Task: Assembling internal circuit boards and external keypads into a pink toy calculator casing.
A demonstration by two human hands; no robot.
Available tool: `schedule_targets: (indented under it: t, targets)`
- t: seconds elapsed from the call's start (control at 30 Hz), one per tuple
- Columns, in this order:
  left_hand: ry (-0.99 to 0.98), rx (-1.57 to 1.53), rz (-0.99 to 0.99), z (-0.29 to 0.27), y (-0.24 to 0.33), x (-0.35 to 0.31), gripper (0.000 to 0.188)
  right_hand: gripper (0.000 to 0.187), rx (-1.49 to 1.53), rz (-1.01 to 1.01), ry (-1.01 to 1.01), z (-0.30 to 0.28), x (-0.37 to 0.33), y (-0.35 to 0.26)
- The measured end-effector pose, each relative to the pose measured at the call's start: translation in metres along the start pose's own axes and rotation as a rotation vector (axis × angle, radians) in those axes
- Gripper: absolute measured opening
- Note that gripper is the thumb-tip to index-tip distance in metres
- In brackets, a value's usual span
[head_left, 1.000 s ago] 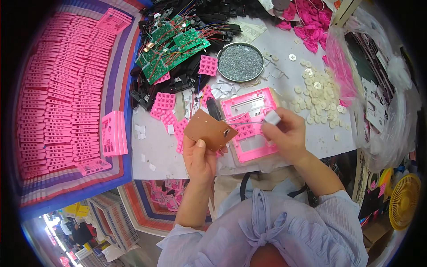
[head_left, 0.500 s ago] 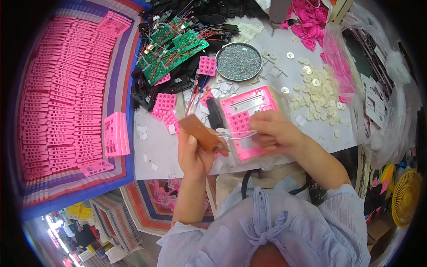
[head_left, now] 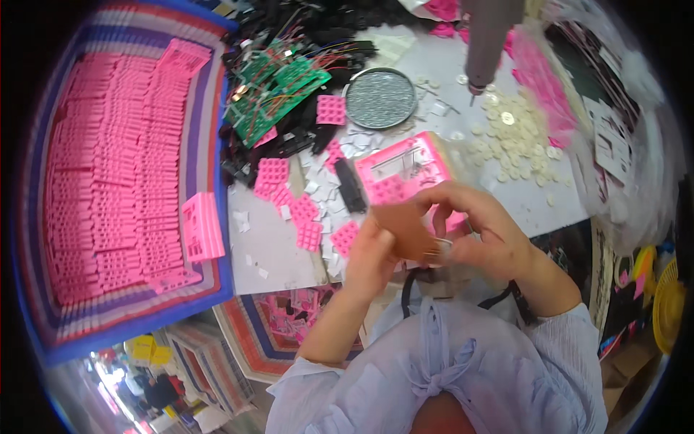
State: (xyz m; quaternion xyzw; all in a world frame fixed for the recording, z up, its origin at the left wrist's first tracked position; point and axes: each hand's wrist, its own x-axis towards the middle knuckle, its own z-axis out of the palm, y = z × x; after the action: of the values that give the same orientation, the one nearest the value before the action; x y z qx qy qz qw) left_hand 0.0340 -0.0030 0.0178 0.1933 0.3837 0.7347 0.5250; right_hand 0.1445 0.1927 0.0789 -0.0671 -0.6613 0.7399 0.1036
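My left hand (head_left: 372, 260) grips a thin brown board (head_left: 403, 230), probably a bare circuit board, tilted over the near edge of the worktable. My right hand (head_left: 484, 235) is curled at the board's right edge, thumb and fingers pinching white wires (head_left: 439, 249) there. Just beyond both hands lies a pink plastic casing (head_left: 366, 170) with a pink rubber keypad (head_left: 387, 189) in it, partly hidden by the hands. To its left is a black plastic block (head_left: 350, 186). Loose pink keypads (head_left: 309, 236) lie left of that among white paper bits.
A blue-edged striped crate (head_left: 195, 130) stacked with pink casings stands left. Green circuit boards (head_left: 278, 101) with wires lie behind, near a round tin (head_left: 381, 99) of small metal pieces. White discs (head_left: 517, 145) spread at right under a hanging grey electric screwdriver (head_left: 491, 50).
My left hand has carried the brown board right, in front of the pink casing. My right hand has come down and closer, meeting the board's edge. The whole view has shifted slightly.
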Motion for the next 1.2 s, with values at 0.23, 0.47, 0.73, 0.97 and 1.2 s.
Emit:
schedule_targets:
  t: [0.23, 0.47, 0.73, 0.97, 1.2]
  targets:
    - [-0.133, 1.092, 0.148, 0.019, 0.032, 0.012, 0.038, 0.029, -0.400, 0.158, 0.160, -0.098, -0.126, 0.022]
    - [1.060, 1.740, 0.503, -0.208, 0.200, 0.083, 0.047, 0.024, -1.057, 0.828, -0.067, -0.141, -0.260, 0.086]
    - [1.011, 1.905, 0.132, -0.410, 0.296, 0.107, 0.069, 0.033, -0.485, 0.940, 0.434, -0.162, -0.384, 0.216]
    - [0.835, 1.149, 0.143, -0.395, 0.305, 0.149, 0.041, 0.030, 0.444, 1.034, 0.659, -0.156, -0.438, 0.216]
    - [0.785, 1.179, 0.136, -0.375, 0.285, 0.127, 0.032, 0.013, 0.525, 1.601, -0.080, -0.096, -0.512, 0.257]
